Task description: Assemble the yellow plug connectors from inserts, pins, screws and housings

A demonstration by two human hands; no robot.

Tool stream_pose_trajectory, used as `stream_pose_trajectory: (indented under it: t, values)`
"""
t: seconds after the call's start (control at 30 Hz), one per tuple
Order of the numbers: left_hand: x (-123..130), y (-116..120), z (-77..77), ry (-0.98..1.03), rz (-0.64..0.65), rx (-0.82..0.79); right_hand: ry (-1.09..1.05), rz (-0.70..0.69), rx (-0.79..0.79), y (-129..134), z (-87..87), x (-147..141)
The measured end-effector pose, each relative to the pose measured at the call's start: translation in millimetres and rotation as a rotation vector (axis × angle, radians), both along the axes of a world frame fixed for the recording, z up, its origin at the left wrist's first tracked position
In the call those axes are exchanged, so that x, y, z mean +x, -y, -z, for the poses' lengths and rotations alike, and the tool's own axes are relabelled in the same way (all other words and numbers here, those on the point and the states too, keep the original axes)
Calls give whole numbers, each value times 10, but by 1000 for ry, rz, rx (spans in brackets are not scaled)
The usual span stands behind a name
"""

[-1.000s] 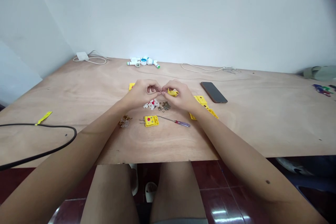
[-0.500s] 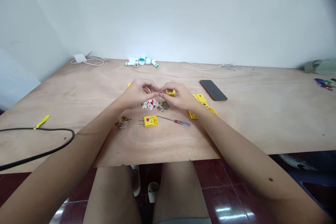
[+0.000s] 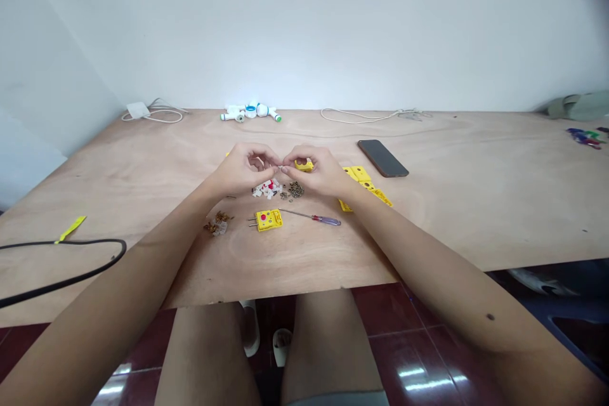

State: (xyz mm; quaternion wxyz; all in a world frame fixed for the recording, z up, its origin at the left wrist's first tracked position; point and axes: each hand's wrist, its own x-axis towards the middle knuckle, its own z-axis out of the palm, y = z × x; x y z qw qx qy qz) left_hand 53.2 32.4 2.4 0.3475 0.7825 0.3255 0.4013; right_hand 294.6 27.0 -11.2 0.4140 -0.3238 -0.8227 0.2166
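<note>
left hand: my left hand (image 3: 245, 168) is curled and half closed over the plywood table (image 3: 451, 216), its fingertips reaching toward the middle; whether they pinch anything is too small to tell.
right hand: my right hand (image 3: 318, 171) is curled the same way, its fingertips (image 3: 285, 168) meeting the left ones. a yellow connector part (image 3: 303, 165) sits against its fingers; i cannot tell if i have hold of it.
under my hands: a heap of small white and red pieces (image 3: 266, 189) lies just beside a heap of brass screws (image 3: 295, 189).
in front: a yellow 2-pin connector (image 3: 269, 219) lies flat near a purple-handled screwdriver (image 3: 311, 217), whose tip points at it. a small pile of brass and clear bits (image 3: 217, 224) lies to the left.
to the right: yellow connector halves (image 3: 364, 187) lie in a loose group just past my right hand, and a smartphone (image 3: 382, 158) lies face up beyond them.
far edge: a white charger (image 3: 137, 110) with its white cable (image 3: 157, 117), white pipe fittings with blue parts (image 3: 250, 112), and a second white cable (image 3: 361, 117) lie along the wall.
left side: a black cable (image 3: 61, 260) curves across the table, touching a yellow strip (image 3: 71, 229).
</note>
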Motion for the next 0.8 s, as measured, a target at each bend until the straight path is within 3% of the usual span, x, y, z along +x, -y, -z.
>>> stream_pose_trajectory:
  t: [0.23,0.33,0.4,0.47,0.63,0.8]
  values:
    - [-5,-27,-40,33,-109,110,-5,16,-19,4,-26,12]
    - [-46,48,-154,-77,-60,164,-2,16,-11,3,-28,9]
    - [-82,186,-255,-258,63,181,1,12,4,9,-27,2]
    - [-115,389,-342,-478,166,299,2,3,18,24,-29,-6]
    - [-170,923,-348,-753,68,485,5,-17,-32,79,-56,-28]
    - [-241,1170,-176,-735,-71,377,18,-64,-130,119,-66,-26]
